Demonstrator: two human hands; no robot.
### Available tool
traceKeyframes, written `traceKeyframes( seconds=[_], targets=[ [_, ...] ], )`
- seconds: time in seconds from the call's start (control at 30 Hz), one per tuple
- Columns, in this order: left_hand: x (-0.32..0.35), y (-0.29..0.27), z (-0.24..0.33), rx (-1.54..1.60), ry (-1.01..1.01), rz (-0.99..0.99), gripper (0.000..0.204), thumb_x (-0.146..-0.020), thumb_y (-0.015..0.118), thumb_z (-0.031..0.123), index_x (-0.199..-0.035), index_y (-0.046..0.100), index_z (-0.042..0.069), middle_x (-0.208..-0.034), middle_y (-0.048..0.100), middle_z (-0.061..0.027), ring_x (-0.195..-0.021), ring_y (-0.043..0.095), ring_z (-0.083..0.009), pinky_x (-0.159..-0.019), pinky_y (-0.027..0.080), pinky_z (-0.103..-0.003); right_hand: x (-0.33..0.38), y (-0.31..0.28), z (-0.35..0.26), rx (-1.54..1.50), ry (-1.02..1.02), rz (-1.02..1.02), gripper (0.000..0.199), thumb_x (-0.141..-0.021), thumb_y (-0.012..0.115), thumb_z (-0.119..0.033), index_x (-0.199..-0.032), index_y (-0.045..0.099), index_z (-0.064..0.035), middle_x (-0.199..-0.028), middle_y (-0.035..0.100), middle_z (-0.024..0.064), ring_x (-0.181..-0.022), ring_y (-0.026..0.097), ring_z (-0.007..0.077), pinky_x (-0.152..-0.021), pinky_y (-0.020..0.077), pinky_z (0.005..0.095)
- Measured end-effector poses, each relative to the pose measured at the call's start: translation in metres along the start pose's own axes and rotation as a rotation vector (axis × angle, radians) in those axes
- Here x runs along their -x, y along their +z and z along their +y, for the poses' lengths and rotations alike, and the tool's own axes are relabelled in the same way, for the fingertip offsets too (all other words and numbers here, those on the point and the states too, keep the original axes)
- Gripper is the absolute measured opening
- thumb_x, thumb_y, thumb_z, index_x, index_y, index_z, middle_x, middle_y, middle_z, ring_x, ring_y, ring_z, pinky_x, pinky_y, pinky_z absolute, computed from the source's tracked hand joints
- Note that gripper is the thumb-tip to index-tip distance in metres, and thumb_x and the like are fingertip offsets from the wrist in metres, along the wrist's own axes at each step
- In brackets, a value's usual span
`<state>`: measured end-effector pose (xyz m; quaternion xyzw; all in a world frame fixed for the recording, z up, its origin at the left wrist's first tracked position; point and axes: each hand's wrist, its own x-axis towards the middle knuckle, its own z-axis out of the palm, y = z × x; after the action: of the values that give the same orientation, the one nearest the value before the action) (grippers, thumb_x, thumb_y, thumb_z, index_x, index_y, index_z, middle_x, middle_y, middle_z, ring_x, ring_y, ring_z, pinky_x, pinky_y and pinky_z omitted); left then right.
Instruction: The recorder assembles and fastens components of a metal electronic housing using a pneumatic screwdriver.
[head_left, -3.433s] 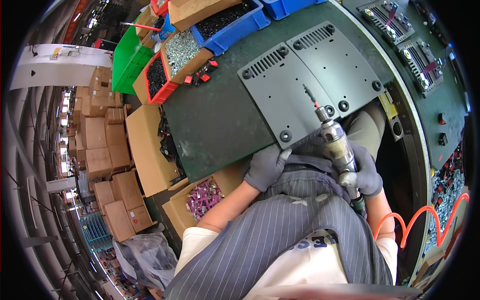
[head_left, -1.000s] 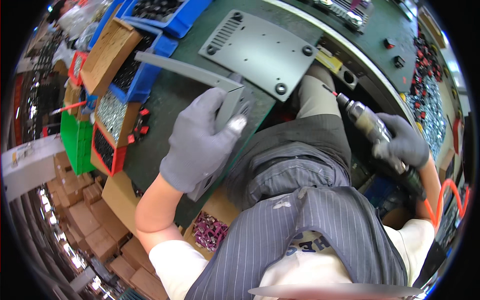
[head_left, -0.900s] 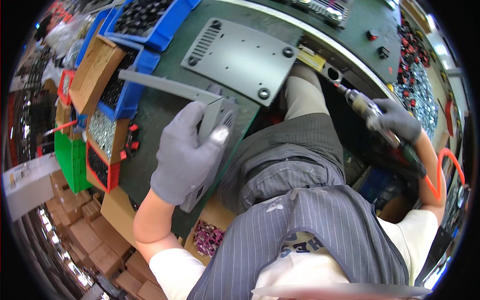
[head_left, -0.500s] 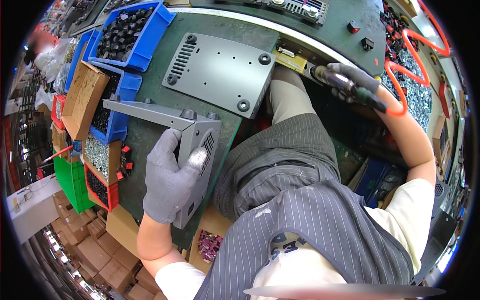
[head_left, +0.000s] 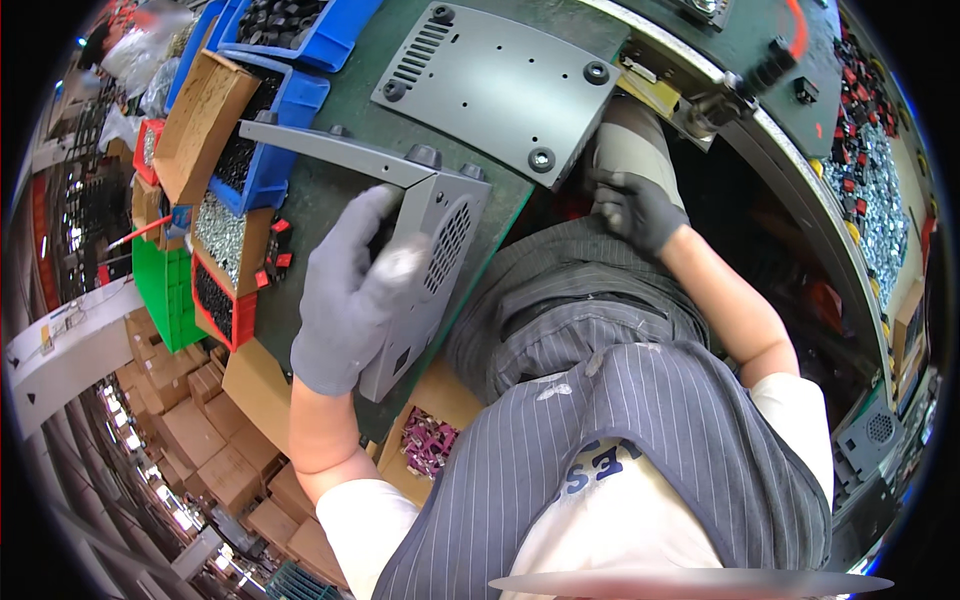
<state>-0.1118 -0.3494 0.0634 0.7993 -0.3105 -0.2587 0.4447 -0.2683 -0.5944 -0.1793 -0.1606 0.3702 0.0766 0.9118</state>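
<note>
My left hand, in a grey work glove, grips the corner of a grey sheet-metal casing with black rubber feet and a perforated side panel, which stands tilted on the green bench. My right hand, in a dark glove, hovers over my lap with its fingers curled in; nothing shows between them. Beyond it, a powered screwdriver on an orange hose stands at a metal holder by the bench edge. A second grey casing lies flat with its feet upward.
Blue bins of black parts line the left side of the bench. A cardboard box of small screws and a red tray stand nearer. Metal parts are heaped at far right. A carton of purple pieces sits below the bench edge.
My right hand has let go of the screwdriver and moved left and nearer, over my lap. The left hand still grips the casing. The whole view has shifted.
</note>
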Motion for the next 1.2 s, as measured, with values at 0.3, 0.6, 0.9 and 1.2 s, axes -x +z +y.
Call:
traceKeyframes(
  seconds=[0.3,0.6,0.9,1.2],
  targets=[
    [0.100,0.000,-0.075,0.100,-0.302,0.333,0.054,-0.078,0.059,0.016,-0.125,0.045,-0.006,-0.121,0.053,-0.0170,-0.113,0.052,-0.0256,-0.099,0.040,-0.037,-0.020,0.025,0.026,0.200,0.103,-0.144,0.011,-0.088,0.049,-0.023,-0.091,0.052,-0.0127,-0.072,0.057,0.0023,-0.057,0.054,0.0117,-0.047,0.0440,0.0227],
    [0.108,0.062,-0.122,-0.333,-0.100,0.492,0.033,-0.073,0.072,0.026,-0.097,0.064,0.004,-0.107,0.059,-0.0166,-0.099,0.055,-0.0359,-0.095,0.039,-0.046,0.132,0.147,-0.036,0.435,-0.350,-0.803,0.068,-0.074,0.060,-0.017,-0.130,0.033,0.0104,-0.070,0.061,0.0189,-0.051,0.059,0.0212,-0.046,0.0456,0.0230],
    [0.086,-0.016,0.008,-0.827,0.395,0.528,0.026,-0.060,0.079,0.023,-0.080,0.067,0.013,-0.060,0.048,0.0016,-0.064,0.048,-0.0196,-0.075,0.043,-0.036,0.133,0.139,-0.104,1.020,-1.059,-0.056,0.029,-0.074,0.069,-0.009,-0.098,0.057,0.0018,-0.070,0.059,0.0030,-0.052,0.050,0.0055,-0.048,0.0377,0.0172],
    [0.107,0.034,-0.102,-0.138,-0.041,0.409,0.052,-0.071,0.075,0.016,-0.118,0.054,0.008,-0.090,0.059,-0.0087,-0.082,0.060,-0.0215,-0.075,0.048,-0.032,0.114,0.158,-0.079,0.950,-0.946,-0.259,0.033,-0.064,0.070,-0.012,-0.089,0.055,0.0027,-0.061,0.060,0.0091,-0.046,0.054,0.0103,-0.042,0.0389,0.0178]
  ],
)
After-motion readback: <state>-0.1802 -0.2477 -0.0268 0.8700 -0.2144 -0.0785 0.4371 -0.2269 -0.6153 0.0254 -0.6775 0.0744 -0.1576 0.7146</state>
